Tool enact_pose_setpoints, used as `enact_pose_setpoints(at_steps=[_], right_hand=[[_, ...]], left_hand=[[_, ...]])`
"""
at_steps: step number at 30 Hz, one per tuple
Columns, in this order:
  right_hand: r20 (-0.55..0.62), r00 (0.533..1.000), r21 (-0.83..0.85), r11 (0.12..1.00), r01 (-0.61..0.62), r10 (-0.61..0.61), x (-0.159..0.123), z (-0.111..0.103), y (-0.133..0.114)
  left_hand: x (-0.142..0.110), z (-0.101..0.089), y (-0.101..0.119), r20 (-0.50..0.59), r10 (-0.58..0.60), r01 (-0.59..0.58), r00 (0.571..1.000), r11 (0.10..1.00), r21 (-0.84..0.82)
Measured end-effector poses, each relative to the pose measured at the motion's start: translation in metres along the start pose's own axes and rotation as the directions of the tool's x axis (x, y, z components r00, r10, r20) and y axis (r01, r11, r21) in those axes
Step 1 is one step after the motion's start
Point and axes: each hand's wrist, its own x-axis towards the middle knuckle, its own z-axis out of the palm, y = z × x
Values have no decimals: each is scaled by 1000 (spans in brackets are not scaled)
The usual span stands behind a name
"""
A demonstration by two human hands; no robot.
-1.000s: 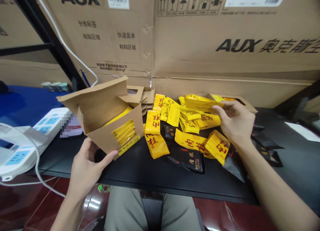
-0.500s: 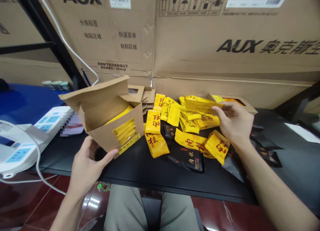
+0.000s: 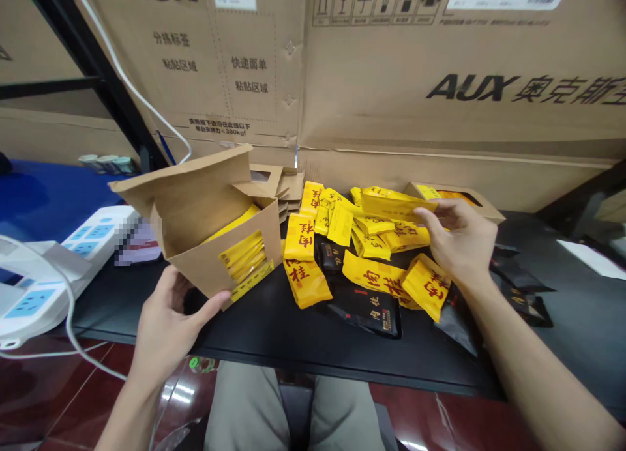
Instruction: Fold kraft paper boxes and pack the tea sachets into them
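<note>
My left hand (image 3: 169, 320) grips the bottom corner of an open brown cardboard box (image 3: 205, 216), tilted with its lid flap up. Several yellow packets show through the box's window (image 3: 243, 259). My right hand (image 3: 457, 242) is closed on a yellow packet (image 3: 394, 203), held above a pile of yellow packets (image 3: 372, 255) on the black table (image 3: 293, 334). A few black packets (image 3: 369, 311) lie mixed in below the pile.
A white power strip (image 3: 59, 268) with a cable lies at the left. Flat folded brown boxes (image 3: 283, 187) stack behind the held box. Another brown box (image 3: 460, 200) sits behind my right hand. Big AUX cartons (image 3: 391, 79) wall off the back.
Almost nothing has moved. My right hand has shifted slightly left with the yellow packet; the left hand keeps the box still.
</note>
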Motion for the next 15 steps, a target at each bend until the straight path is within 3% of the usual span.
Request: enact_pose_setpoints(at_steps=[9, 15], right_hand=[[24, 999, -29, 999, -27, 27, -2, -3, -1], [-175, 983, 75, 996, -41, 54, 2, -1, 4]], left_hand=[[-1, -1, 0, 32, -29, 30, 999, 999, -33], [-1, -3, -1, 43, -47, 48, 998, 999, -14]])
